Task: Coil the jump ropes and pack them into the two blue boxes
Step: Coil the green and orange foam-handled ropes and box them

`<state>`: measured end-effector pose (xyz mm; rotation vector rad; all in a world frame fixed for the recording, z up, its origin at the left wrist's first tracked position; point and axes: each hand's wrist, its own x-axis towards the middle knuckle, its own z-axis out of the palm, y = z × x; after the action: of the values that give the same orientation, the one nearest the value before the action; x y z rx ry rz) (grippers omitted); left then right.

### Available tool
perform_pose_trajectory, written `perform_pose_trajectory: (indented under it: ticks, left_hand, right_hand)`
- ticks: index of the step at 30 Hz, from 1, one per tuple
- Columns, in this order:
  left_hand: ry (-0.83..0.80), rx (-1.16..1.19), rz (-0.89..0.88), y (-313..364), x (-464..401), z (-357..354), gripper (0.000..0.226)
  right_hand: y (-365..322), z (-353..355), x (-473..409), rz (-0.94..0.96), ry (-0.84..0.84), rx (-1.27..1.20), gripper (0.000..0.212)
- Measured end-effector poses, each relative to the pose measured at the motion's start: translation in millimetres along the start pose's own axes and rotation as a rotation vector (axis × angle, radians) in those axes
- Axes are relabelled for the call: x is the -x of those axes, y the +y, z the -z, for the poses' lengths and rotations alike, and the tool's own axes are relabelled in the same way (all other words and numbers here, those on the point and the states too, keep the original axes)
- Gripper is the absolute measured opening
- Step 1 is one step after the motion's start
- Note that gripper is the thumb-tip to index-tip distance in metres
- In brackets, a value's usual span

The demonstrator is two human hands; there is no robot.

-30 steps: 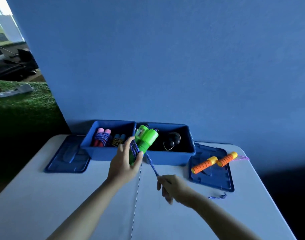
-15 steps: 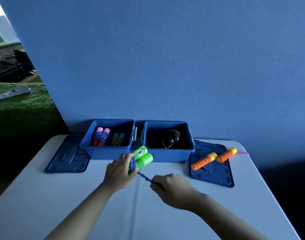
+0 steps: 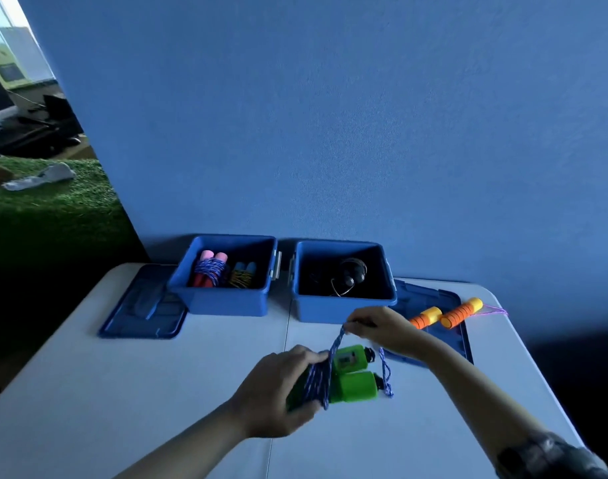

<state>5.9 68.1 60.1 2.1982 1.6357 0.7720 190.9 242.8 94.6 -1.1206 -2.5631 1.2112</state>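
My left hand [image 3: 278, 392] grips the two green jump-rope handles [image 3: 352, 378], held side by side above the white table [image 3: 123, 392]. Blue speckled rope [image 3: 321, 378] is wound around them by my fingers. My right hand [image 3: 382, 328] pinches the rope's free length above the handles, just in front of the right blue box [image 3: 344, 309]; a short loop dangles to the right of the handles. The left blue box [image 3: 226, 302] holds a pink-handled coiled rope [image 3: 209, 271] and a blue-handled one [image 3: 242, 273]. A black coiled rope [image 3: 349, 276] lies in the right box.
A blue lid [image 3: 143, 305] lies left of the left box. Another lid [image 3: 430, 305] lies right of the right box, with an orange-handled rope [image 3: 447, 314] on it and its purple cord trailing right. A blue wall stands behind the boxes.
My right hand has swung up from the table to above the handles, carrying the rope over them. My left hand and the handles moved lower and nearer to me.
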Motion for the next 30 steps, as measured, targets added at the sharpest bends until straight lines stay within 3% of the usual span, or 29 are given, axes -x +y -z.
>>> perform_pose_trajectory:
  ticks: [3,5,9,12,19,21,24,27,30]
  left_hand:
    - [0.114,0.131,0.07,-2,-3,5,0.06]
    - [0.19,0.205,0.132,-3,-8,8,0.063]
    - [0.312,0.207,0.184,-14,-20,13,0.063]
    - [0.418,0.169,0.262,-30,-26,16,0.061]
    - [0.51,-0.052,0.533,-51,-41,17,0.065]
    - [0.455,-0.126,0.651,-64,-43,20,0.065]
    - [0.211,-0.32,0.721,-74,-42,17,0.074]
    - [0.035,-0.435,0.62,-75,-36,3,0.078]
    - [-0.023,-0.477,0.469,-68,-28,-12,0.073]
  right_hand:
    - [6,-10,5,-0.069,0.014,-0.05,0.024]
    - [3,-22,7,-0.151,0.002,-0.103,0.019]
    - [-2,-55,12,-0.24,-0.063,-0.457,0.036]
    - [-11,-71,17,-0.23,-0.006,-0.443,0.044]
    - [-34,-84,34,-0.206,-0.01,-0.349,0.026]
    - [-37,-85,40,-0.183,-0.011,-0.185,0.025]
    - [-38,-82,47,-0.068,0.022,0.096,0.027]
    - [-46,-71,50,0.025,0.052,0.176,0.027]
    - [-49,-55,45,0.065,0.102,0.257,0.027]
